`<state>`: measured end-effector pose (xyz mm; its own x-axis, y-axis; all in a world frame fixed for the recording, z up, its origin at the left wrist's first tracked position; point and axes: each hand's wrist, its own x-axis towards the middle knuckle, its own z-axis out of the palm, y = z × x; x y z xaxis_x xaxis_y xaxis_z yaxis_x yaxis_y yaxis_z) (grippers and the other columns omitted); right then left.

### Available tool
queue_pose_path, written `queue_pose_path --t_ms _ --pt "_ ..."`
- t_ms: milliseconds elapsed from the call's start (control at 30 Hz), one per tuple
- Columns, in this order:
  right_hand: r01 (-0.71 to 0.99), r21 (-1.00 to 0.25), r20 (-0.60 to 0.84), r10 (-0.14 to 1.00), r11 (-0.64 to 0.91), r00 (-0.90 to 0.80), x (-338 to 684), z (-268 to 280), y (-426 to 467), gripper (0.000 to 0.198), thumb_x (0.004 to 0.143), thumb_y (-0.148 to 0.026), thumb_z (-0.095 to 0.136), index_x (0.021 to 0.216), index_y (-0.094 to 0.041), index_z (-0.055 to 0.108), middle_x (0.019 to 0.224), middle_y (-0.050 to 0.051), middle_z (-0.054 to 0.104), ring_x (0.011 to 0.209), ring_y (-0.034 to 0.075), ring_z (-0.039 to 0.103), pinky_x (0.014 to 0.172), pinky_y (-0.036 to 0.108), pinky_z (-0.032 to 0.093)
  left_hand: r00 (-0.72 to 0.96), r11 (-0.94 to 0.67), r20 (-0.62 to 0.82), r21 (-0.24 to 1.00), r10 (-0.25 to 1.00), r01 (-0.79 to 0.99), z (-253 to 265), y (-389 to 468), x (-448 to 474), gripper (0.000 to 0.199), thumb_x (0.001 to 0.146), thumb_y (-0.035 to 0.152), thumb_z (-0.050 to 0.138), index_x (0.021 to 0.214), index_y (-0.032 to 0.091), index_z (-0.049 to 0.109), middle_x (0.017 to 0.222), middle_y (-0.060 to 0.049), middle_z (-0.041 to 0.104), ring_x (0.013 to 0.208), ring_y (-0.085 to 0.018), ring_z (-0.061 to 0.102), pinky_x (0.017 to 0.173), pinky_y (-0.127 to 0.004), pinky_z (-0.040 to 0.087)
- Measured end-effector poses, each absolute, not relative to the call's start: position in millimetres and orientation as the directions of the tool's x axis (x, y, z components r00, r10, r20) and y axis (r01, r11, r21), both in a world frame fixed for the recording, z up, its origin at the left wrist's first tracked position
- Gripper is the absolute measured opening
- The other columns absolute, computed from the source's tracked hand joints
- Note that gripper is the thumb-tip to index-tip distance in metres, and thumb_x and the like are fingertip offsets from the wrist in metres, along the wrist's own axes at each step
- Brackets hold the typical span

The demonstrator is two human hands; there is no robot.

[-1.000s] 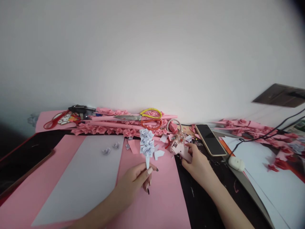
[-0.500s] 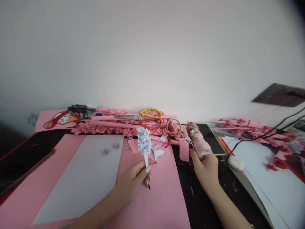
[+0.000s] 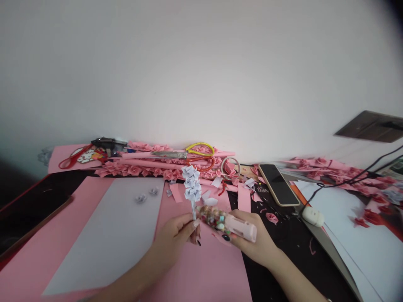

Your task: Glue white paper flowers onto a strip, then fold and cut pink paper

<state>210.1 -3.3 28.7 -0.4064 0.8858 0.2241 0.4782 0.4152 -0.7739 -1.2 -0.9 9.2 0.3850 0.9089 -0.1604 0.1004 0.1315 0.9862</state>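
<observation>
My left hand (image 3: 181, 233) pinches the thin white stem of a paper flower stalk (image 3: 192, 184), which stands upright with several small white paper flowers stacked along it. In my right hand (image 3: 253, 235) is a pink glue gun (image 3: 237, 226), its front part crusted with coloured beads. The gun lies nearly level and points left; its tip is at the white stem, just above my left fingertips. Whether tip and stem touch, I cannot tell. Beneath both hands lies a pink paper sheet (image 3: 208, 268). Two loose white paper flowers (image 3: 140, 198) rest on a white sheet (image 3: 110, 235) to the left.
Scissors (image 3: 176, 154) lie on a row of pink paper flowers (image 3: 135, 170) along the wall. A roll of tape (image 3: 231, 167), a phone (image 3: 278, 184), a white earphone case (image 3: 312, 215) and black cables (image 3: 343, 180) are at right. Another dark phone (image 3: 31, 218) is at left.
My right hand has brought the glue gun left and down, from upright near the phone to level at the stem. My left hand has stayed nearly in place.
</observation>
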Motion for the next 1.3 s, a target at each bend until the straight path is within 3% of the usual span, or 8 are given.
queue_pose_path --t_ms 667,1300 --pt "0.581 -0.68 0.245 0.885 0.447 -0.395 209.0 22.0 -4.1 0.013 0.076 -0.029 0.053 0.073 -0.019 0.045 0.062 -0.002 0.051 0.051 0.011 0.046 0.048 0.022 0.035 0.441 0.114 -0.152 0.987 0.884 0.11 -0.8 -0.5 0.4 0.028 0.085 0.029 0.038 0.067 0.016 0.054 0.062 0.001 0.054 0.061 -0.013 0.053 0.06 -0.023 0.041" --pt "0.586 -0.698 0.215 0.9 0.413 -0.378 207.9 20.5 -4.1 0.018 0.077 -0.03 0.053 0.069 -0.02 0.04 0.059 -0.003 0.045 0.05 0.01 0.042 0.046 0.021 0.031 0.436 0.105 -0.156 0.985 0.886 0.138 3.3 -0.7 -0.3 0.029 0.086 0.027 0.037 0.065 0.016 0.053 0.061 0.001 0.053 0.061 -0.012 0.052 0.061 -0.022 0.04"
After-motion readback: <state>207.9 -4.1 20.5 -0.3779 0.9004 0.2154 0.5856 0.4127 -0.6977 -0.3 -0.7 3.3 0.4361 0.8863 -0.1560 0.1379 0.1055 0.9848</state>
